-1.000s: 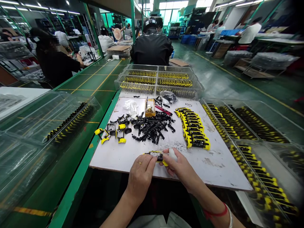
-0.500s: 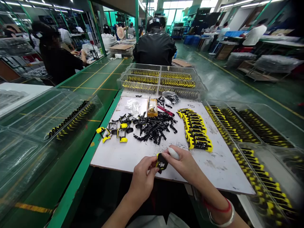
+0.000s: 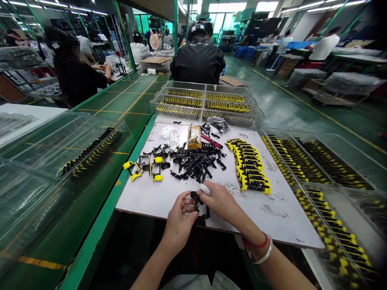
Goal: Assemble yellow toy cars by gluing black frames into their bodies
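Observation:
My left hand (image 3: 179, 220) is closed on the edge of a black plastic frame part (image 3: 207, 211), held up at the board's front edge. In my right hand (image 3: 221, 202) is a small tool with a rounded white handle (image 3: 205, 189); its working end is hidden. The fingers of that hand press against the top of the frame part. Beyond them lies a heap of small black plastic pieces (image 3: 198, 163). Black-and-yellow frames (image 3: 156, 172) lie loose to its left. A row of yellow-and-black assembled parts (image 3: 252, 167) stands to its right.
On the white board (image 3: 145, 203) are an amber box (image 3: 194, 141), a red pen-like tool (image 3: 212, 141) and crumpled white wrapping (image 3: 169, 135). Clear trays of parts stand at the back (image 3: 205, 114), right (image 3: 320, 181) and left (image 3: 90, 161). A person in black (image 3: 196, 60) sits ahead.
The part in my left hand has turned, now showing its open black frame instead of the dark face with pale marks. My right hand has shifted left with the white-handled tool.

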A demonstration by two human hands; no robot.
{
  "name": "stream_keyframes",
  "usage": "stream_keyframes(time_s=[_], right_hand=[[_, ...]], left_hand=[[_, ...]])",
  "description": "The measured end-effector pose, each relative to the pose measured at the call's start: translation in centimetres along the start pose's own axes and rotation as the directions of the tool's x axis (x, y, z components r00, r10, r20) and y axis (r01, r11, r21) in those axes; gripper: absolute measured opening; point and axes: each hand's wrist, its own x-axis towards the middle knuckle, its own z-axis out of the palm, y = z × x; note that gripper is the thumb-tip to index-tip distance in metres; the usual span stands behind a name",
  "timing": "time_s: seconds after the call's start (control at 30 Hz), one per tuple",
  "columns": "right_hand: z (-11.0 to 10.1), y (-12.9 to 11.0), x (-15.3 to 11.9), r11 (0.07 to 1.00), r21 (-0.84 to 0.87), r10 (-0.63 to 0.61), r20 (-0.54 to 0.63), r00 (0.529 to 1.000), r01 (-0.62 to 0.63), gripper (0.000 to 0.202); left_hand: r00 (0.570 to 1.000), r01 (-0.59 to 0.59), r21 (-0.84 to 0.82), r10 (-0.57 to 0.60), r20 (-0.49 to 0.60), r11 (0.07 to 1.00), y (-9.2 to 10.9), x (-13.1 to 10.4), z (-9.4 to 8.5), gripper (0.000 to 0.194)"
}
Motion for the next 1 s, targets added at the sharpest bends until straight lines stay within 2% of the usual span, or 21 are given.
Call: stream_keyframes(time_s=[0.13,0.23,0.33,0.47,0.57,0.63,0.7,0.77,0.83,0.9,1.0], right_hand=[[0.1,-0.2,0.6,1.0,-0.017,0.011,0.03,0.999,-0.011,0.016],[0.3,-0.1,1.0,1.0,-0.009,0.006,0.049,0.999,-0.006,0.016],[0.5,-0.2,1.3,1.0,0.015,-0.011,0.059,0.998,0.01,0.017],[0.5,-0.3,1.5,0.997,0.07,-0.048,0.067,0.997,0.043,0.015],[0.5,0.3,1.4,0.967,0.255,-0.028,0.009,1.0,0.025,0.016],[0.5,1.1,1.1,0.898,0.44,0.004,-0.025,1.0,0.008,0.024],[0.3,2.1,0.6,0.822,0.569,0.005,-0.007,1.0,0.0,0.029],[0.0,2.9,-0.2,0.787,0.617,-0.005,0.02,1.0,-0.008,0.035],[-0.4,3.4,-1.2,0.798,0.602,0.009,0.019,1.0,-0.019,0.039],[-0.7,3.5,-2.2,0.835,0.55,0.042,-0.049,0.998,-0.009,0.04],[-0.8,3.3,-3.2,0.905,0.417,0.047,-0.296,0.954,0.085,0.034]], left_hand=[[1.0,-0.01,-0.009,0.01,0.026,1.0,0.2,-0.2,-0.1,0.071],[0.996,-0.059,0.075,0.055,0.066,0.995,0.1,-0.5,-0.2,0.078],[0.987,-0.141,0.172,0.125,0.099,0.975,-0.3,-0.5,-0.1,0.073],[0.979,-0.203,0.238,0.19,0.077,0.95,-0.9,0.0,0.0,0.06],[0.981,-0.194,0.253,0.189,0.044,0.948,-0.9,0.5,-0.1,0.054],[0.987,-0.16,0.242,0.16,0.018,0.957,-0.7,0.9,-0.2,0.054],[0.99,-0.132,0.228,0.138,-0.011,0.965,-0.5,1.2,-0.3,0.054],[0.989,-0.132,0.221,0.143,-0.031,0.966,-0.3,1.6,-0.2,0.053],[0.987,-0.14,0.229,0.155,-0.05,0.963,-0.2,1.9,-0.1,0.053],[0.985,-0.134,0.242,0.155,-0.07,0.961,-0.2,2.2,0.2,0.054],[0.984,-0.132,0.253,0.158,-0.084,0.959,-0.2,2.4,0.4,0.054]])
